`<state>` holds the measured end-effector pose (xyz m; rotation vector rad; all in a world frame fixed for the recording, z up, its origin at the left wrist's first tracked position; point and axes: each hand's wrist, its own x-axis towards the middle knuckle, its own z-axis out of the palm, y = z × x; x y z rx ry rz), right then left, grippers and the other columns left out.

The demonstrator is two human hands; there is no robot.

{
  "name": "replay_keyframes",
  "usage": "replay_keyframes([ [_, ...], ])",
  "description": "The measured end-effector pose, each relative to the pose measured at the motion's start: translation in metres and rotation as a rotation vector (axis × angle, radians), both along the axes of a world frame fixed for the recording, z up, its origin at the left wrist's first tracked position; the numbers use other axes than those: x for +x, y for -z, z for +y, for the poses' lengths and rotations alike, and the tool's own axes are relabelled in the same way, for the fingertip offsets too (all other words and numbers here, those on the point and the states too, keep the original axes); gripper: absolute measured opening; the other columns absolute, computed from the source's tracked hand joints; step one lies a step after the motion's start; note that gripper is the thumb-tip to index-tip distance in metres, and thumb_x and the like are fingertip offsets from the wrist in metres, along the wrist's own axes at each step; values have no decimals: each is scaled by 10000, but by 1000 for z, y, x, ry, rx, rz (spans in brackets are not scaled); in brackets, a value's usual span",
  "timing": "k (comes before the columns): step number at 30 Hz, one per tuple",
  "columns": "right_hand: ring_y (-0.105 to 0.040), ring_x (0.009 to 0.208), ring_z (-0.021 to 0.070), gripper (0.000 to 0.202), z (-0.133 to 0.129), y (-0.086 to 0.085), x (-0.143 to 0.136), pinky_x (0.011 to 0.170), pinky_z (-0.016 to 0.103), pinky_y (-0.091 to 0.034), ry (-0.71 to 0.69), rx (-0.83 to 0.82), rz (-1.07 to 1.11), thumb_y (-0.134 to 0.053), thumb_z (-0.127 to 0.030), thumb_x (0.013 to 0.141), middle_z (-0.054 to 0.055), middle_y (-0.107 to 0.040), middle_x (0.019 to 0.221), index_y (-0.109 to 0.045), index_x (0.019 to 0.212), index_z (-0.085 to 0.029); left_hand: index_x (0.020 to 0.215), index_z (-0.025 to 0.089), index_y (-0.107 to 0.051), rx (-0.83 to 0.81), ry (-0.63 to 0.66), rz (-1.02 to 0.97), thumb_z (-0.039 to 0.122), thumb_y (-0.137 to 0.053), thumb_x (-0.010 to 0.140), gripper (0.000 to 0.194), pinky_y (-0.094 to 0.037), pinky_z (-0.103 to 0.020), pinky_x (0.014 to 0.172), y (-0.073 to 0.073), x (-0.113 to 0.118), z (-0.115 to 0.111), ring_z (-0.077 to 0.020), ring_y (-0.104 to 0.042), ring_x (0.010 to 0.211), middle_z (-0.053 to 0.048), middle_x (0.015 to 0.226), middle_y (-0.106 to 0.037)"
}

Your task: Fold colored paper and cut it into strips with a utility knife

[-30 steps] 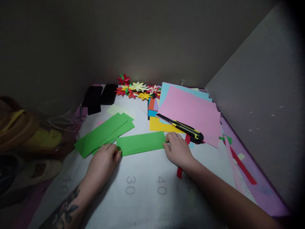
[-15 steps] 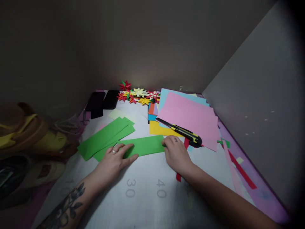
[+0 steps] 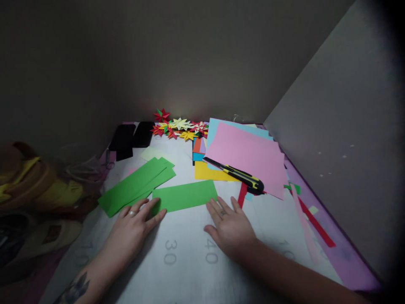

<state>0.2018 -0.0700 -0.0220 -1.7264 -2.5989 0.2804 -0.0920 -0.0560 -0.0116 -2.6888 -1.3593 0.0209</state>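
A green paper strip (image 3: 185,196) lies flat on the white numbered mat (image 3: 186,270). At its left end, the fingertips of my left hand (image 3: 131,226) rest on the paper, thumb apart from the fingers. My right hand (image 3: 232,230) is spread palm down on the mat, its fingertips close to the strip's lower right corner. Whether they touch it I cannot tell. More green strips (image 3: 133,183) overlap in a small pile beyond my left hand. A black and yellow utility knife (image 3: 240,175) lies on a pink sheet (image 3: 245,154).
Folded paper stars (image 3: 180,123) line the back, left of blue, pink and yellow sheets (image 3: 205,171). Two dark phones (image 3: 123,136) lie back left. Red scraps (image 3: 316,221) are strewn along the right edge. A brown and yellow object (image 3: 34,177) stands at left; a wall (image 3: 341,126) rises right.
My right hand has let go of the strip's right end, moved nearer to me and spread its fingers. My left hand has slid left toward the strip's left end. The view has shifted slightly.
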Motion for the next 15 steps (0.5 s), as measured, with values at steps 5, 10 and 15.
replay_keyframes([
  [5, -471, 1244, 348, 451, -1, -3, 20, 1049, 595, -235, 23, 47, -26, -482, -378, 912, 115, -551, 1320, -561, 1282, -133, 1194, 288, -636, 12, -143, 38, 29, -421, 774, 538, -424, -429, 793, -8, -10, -24, -310, -526, 1082, -72, 1229, -617],
  [10, -549, 1133, 300, 281, 16, -10, 14, 1037, 565, -263, -54, 162, -44, -481, -208, 911, 91, -704, 1070, -641, 1137, -160, 1124, 199, -675, 48, -179, -3, 18, -433, 749, 481, -456, -431, 788, -11, 1, -25, -310, -549, 1054, -100, 1185, -639],
  [15, -591, 968, 243, 325, 34, -3, 6, 911, 405, -415, -380, 299, -136, -445, -46, 871, 126, -676, 1032, -619, 1139, -100, 1169, 109, -625, 70, -79, -140, 20, -456, 789, 426, -479, -396, 836, -4, 22, -9, -273, -576, 1022, -135, 1144, -652],
])
